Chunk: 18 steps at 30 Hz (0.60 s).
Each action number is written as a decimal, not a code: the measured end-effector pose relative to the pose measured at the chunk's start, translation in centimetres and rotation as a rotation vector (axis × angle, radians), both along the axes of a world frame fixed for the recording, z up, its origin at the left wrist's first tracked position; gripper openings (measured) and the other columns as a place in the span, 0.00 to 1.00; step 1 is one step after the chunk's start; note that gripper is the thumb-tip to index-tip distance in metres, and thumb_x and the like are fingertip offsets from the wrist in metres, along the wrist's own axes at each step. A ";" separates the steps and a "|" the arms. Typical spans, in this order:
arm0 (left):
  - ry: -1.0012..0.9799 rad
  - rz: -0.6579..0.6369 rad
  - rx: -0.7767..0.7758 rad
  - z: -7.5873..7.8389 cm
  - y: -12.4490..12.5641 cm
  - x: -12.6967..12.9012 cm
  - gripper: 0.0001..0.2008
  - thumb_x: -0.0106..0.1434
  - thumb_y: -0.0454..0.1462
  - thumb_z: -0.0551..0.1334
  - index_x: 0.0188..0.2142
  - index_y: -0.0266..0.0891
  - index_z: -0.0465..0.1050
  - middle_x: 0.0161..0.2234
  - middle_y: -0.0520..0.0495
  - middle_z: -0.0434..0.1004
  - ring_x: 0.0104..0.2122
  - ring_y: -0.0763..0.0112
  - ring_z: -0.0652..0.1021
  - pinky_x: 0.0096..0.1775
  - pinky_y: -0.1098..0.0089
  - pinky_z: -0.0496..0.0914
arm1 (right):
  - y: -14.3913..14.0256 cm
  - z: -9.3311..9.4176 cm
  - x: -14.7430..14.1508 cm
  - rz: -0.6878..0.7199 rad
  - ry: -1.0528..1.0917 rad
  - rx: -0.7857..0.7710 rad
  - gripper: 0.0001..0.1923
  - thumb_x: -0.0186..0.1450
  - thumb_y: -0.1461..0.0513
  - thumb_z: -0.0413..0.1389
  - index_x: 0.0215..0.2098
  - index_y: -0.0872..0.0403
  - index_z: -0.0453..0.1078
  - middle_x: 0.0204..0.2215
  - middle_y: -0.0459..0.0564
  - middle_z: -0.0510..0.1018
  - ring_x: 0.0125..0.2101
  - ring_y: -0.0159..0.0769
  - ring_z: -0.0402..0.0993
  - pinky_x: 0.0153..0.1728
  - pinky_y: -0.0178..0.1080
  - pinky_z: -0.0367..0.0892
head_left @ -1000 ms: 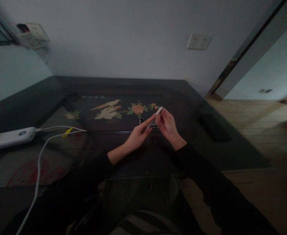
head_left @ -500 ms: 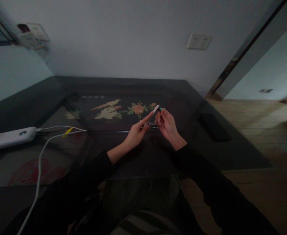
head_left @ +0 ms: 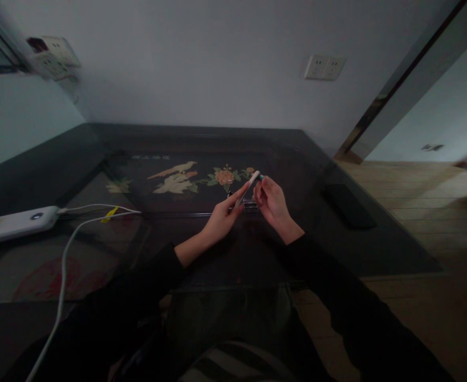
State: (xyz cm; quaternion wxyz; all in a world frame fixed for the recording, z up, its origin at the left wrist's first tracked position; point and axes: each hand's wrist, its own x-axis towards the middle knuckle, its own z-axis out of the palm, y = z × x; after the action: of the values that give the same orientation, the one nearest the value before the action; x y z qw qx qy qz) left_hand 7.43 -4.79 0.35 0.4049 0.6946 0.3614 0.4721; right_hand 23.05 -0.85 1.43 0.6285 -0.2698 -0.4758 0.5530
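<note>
Just above the middle of the dark glass tabletop, at about 12 o'clock from the person's lap, the left hand pinches a slim white pen-like stick between thumb and fingertips, holding it tilted with its upper end pointing toward 1 o'clock. The right hand is curled, its fingertips pressed together on a small teal piece right at the stick's upper tip; whether that piece is a cap or part of the stick is too small to tell. The stick looks light, stiff and smooth, so it probably handles easily but could slip or roll; a pinch along the middle of the barrel seems the steadiest hold, with the tip left free. Just beneath the two hands a small metallic item lies on the tabletop, too dim to identify. No open container shows anywhere in view. Out at 9 o'clock lies a white power strip with a white cable running toward 7 o'clock, and at 3 o'clock a flat dark slab rests well apart from the hands.
</note>
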 end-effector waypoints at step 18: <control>-0.030 -0.017 -0.021 0.2 0.1 0.0 0.28 0.66 0.34 0.58 0.65 0.42 0.62 0.58 0.42 0.74 0.51 0.59 0.77 0.53 0.59 0.72 | 0.0 0.0 -0.1 0.009 0.027 -0.003 0.22 0.56 0.43 0.63 0.26 0.51 0.67 0.15 0.37 0.63 0.16 0.25 0.53 0.18 0.34 0.52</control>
State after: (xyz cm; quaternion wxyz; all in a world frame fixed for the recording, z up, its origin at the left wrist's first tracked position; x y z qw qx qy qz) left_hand 7.39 -4.72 0.57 0.4216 0.6862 0.3544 0.4751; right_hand 22.94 -0.84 1.42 0.6318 -0.2611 -0.4677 0.5603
